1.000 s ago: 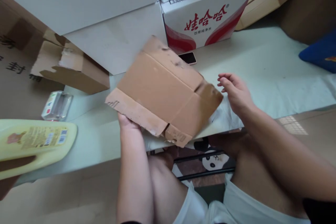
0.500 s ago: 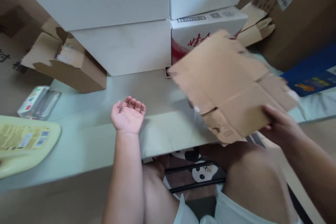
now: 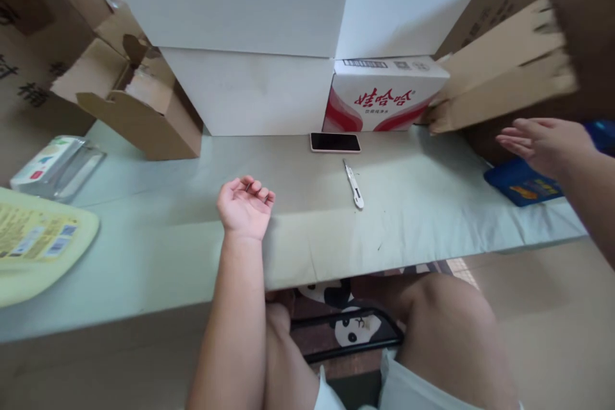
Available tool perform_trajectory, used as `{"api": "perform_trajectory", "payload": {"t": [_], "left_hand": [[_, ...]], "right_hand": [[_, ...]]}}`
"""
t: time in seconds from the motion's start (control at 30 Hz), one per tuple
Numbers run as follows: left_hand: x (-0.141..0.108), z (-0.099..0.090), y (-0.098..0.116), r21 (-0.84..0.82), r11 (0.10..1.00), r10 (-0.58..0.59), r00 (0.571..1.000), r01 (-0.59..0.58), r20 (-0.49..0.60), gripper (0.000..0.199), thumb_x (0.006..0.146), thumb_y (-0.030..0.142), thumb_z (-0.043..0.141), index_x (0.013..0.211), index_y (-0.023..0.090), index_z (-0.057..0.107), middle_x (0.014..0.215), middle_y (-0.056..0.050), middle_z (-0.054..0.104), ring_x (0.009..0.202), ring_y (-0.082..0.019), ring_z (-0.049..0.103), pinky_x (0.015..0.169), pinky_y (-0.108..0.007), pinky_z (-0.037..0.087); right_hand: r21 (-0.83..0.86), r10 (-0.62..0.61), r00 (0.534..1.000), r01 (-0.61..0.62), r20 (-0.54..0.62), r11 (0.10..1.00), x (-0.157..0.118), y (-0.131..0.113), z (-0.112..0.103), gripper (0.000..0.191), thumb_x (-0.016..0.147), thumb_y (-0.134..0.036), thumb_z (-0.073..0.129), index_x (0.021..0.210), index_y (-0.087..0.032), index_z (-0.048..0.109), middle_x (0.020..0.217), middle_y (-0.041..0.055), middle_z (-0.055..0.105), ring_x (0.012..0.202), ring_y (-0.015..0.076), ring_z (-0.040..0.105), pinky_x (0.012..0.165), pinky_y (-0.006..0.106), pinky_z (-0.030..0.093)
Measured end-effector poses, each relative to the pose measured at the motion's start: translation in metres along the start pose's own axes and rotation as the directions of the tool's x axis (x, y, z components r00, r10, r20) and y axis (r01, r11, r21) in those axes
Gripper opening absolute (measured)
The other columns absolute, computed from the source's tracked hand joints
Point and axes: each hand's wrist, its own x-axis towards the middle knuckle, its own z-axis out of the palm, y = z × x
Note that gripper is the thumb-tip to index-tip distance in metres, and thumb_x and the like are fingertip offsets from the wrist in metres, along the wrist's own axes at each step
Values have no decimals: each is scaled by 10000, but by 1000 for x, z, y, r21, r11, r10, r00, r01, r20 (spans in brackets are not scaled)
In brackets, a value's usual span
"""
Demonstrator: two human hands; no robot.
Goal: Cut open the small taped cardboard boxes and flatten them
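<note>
My left hand [image 3: 247,206] rests palm up near the table's front edge, fingers loosely curled and apart, with nothing in it. At the right, my right hand [image 3: 548,144] is raised with its fingers stretched out, holding nothing. Just above it, a flattened piece of brown cardboard [image 3: 504,70] leans at the back right, slightly blurred and apart from the fingers. Between the hands, a white craft knife [image 3: 354,186] lies on the green cloth. A dark-screened phone [image 3: 335,142] lies behind the knife.
Behind the phone stands a white and red carton [image 3: 384,99] beside large white boxes [image 3: 250,90]. An opened brown box [image 3: 163,122], a clear plastic pack [image 3: 57,166] and a yellow-green bottle [image 3: 43,246] are at the left. A blue package [image 3: 521,184] lies at the right of the table [image 3: 298,243].
My right hand has let go of the cardboard, which moved from over the table to the back right. The knife and the whole phone now show. The view has shifted slightly.
</note>
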Motion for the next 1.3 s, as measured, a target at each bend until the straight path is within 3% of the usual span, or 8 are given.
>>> {"api": "perform_trajectory", "payload": {"t": [0.13,0.33,0.47,0.6,0.77,0.97,1.17,1.3], "left_hand": [[-3,-6,13,-73,997,28,1000,-27,9,136,714,316,556,683,189,519,589,47,440,457,-78,411,546,-246,441],[-8,-15,26,-190,982,9,1000,-10,-5,127,741,296,543,686,183,523,586,50,422,451,-74,381,537,-239,413],[-10,-22,37,-250,968,8,999,-16,-32,136,777,262,502,679,171,525,586,52,404,448,-71,375,539,-237,410],[-11,-28,45,-290,956,34,997,-53,-71,147,785,255,489,664,174,516,583,47,394,451,-77,379,546,-242,401],[-7,-31,48,-250,965,59,993,-84,-105,167,776,262,485,633,177,503,571,38,391,446,-80,348,550,-254,362],[3,-37,48,-51,953,265,905,-298,-332,135,750,229,520,632,188,468,597,40,392,514,-88,375,583,-243,323],[-1,-53,56,313,687,703,489,-656,-516,28,817,209,477,791,216,475,811,18,471,816,-125,504,783,-254,368],[-5,-49,52,329,602,795,512,-727,-325,76,876,304,490,869,234,521,940,-8,546,991,-160,549,890,-277,402]], "right_hand": [[94,223,971,-215,-85,972,6,-38,61,271,691,-412,815,705,-282,577,686,48,649,617,214,657,603,429,548],[37,84,914,-107,398,994,-51,-93,225,154,796,-271,731,861,-216,603,705,23,654,571,142,659,577,299,567],[27,-187,741,222,645,975,-95,-142,346,210,792,-217,696,997,-186,659,921,79,707,641,155,682,663,348,596],[127,-567,460,690,683,713,-128,-209,444,248,818,-174,615,1053,-208,685,1456,129,502,781,151,689,932,402,556],[71,-567,380,784,731,617,-139,-271,524,194,835,-162,579,1006,-176,668,1427,123,520,1059,254,653,1036,427,485],[154,-637,427,742,641,652,-149,-254,498,145,837,-140,509,838,-181,648,1115,81,663,997,239,645,947,388,514],[395,-591,705,451,393,800,-174,-175,360,209,779,-249,659,943,-284,534,891,-7,617,696,145,613,609,280,498],[346,-701,650,611,293,712,-193,-124,258,174,761,-214,675,872,-312,583,800,0,611,730,185,615,630,321,487]]}}
